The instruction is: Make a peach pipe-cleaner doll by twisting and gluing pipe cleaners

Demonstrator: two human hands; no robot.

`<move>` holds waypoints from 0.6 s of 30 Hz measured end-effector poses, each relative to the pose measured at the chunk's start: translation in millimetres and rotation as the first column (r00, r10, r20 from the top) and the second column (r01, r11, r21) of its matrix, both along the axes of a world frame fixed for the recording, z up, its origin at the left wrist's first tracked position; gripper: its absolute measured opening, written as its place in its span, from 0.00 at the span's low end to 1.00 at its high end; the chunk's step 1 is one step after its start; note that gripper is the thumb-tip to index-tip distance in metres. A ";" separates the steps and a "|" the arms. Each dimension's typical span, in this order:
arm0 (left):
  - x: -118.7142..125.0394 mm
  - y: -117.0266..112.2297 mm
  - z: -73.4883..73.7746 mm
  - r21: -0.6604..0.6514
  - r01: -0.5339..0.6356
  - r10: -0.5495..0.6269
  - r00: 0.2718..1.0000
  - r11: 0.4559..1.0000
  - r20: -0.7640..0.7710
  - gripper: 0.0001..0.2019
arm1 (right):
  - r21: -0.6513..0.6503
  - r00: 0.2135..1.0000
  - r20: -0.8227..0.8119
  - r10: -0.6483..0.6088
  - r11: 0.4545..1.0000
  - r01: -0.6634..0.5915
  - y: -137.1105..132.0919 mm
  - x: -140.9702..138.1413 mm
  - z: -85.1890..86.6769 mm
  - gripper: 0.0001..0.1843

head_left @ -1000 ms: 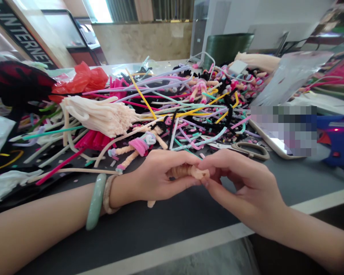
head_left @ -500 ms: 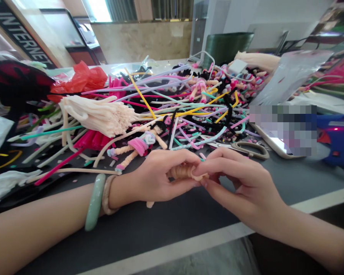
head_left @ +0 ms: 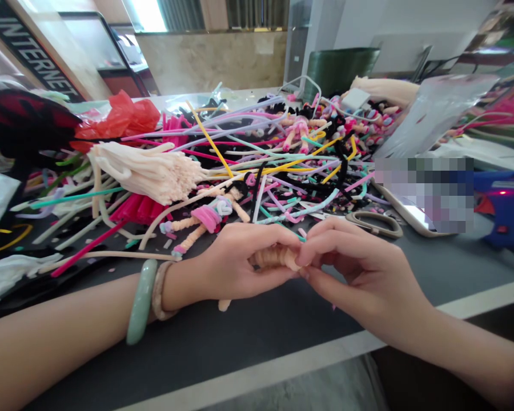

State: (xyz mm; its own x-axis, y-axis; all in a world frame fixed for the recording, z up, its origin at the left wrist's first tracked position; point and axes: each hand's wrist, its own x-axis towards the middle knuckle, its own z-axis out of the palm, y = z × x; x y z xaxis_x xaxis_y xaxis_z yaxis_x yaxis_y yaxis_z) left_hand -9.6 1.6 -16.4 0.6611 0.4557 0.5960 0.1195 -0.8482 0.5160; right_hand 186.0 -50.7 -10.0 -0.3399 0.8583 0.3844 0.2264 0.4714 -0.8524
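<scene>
A coiled peach pipe cleaner [head_left: 276, 257] lies between my two hands, wound into a ribbed roll. My left hand [head_left: 240, 262] curls around the roll, thumb below and fingers above. At the roll's right end, the thumb and fingertips of my right hand [head_left: 355, 262] pinch the pipe cleaner. A peach end [head_left: 224, 305] pokes out beneath my left hand. Just behind my left hand lies a pipe-cleaner doll [head_left: 208, 218] with a pink and lilac outfit and black hair. My fingers hide part of the roll.
Loose coloured pipe cleaners [head_left: 278, 165] cover the table behind my hands, with a cream bundle [head_left: 149, 171] at left. Scissors [head_left: 379, 224], a phone [head_left: 406, 214] and a blue glue gun [head_left: 503, 211] lie to the right. A red plastic bag [head_left: 120, 117] sits at the back left.
The loop of pipe cleaner at the roll's right end now lies closer against it. My right fingertips have shifted slightly; my left hand has hardly moved.
</scene>
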 end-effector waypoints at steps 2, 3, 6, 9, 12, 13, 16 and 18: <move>0.5 -0.3 0.1 0.008 0.008 -0.008 1.000 1.000 0.018 0.09 | -0.021 0.999 -0.034 0.008 1.000 -0.009 0.0 -0.5 0.9 0.15; 0.7 -0.4 0.2 0.015 0.014 -0.014 1.000 1.000 0.028 0.09 | -0.033 0.999 -0.049 0.011 0.999 -0.012 -0.2 -0.7 1.7 0.14; 1.5 -0.9 0.6 0.036 0.017 -0.018 0.999 0.999 0.037 0.10 | -0.070 0.997 -0.079 0.016 0.997 -0.022 -1.1 -0.9 4.7 0.11; 1.8 -1.7 0.7 0.044 0.008 -0.009 0.999 0.999 0.045 0.11 | -0.108 0.997 -0.083 -0.005 0.994 -0.004 -0.9 -0.9 7.5 0.08; 1.7 -2.4 0.7 0.031 -0.015 0.014 0.999 0.999 0.029 0.11 | -0.184 0.994 -0.107 -0.009 0.983 -0.011 1.1 -0.8 9.2 0.05; 1.6 -2.6 0.7 0.025 -0.022 0.022 1.000 0.999 0.018 0.11 | -0.219 0.991 -0.131 0.000 0.975 -0.029 1.9 -0.7 9.5 0.05; 1.2 -2.4 1.0 0.007 -0.037 0.037 0.999 0.999 -0.009 0.11 | -0.312 0.976 -0.217 0.018 0.946 -0.087 3.7 -0.3 8.6 0.04; 0.7 -1.9 0.9 -0.006 -0.041 0.041 0.999 0.999 -0.022 0.11 | -0.349 0.964 -0.266 0.017 0.931 -0.113 4.2 0.2 7.0 0.03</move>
State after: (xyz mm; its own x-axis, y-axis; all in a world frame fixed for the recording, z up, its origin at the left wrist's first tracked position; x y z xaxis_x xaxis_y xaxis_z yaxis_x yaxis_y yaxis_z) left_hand -8.9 -0.3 -15.5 0.6547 0.4863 0.5787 0.1655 -0.8392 0.5180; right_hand 186.2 -46.5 -3.1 -0.3312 0.9336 0.1367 -0.0408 0.1306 -0.9906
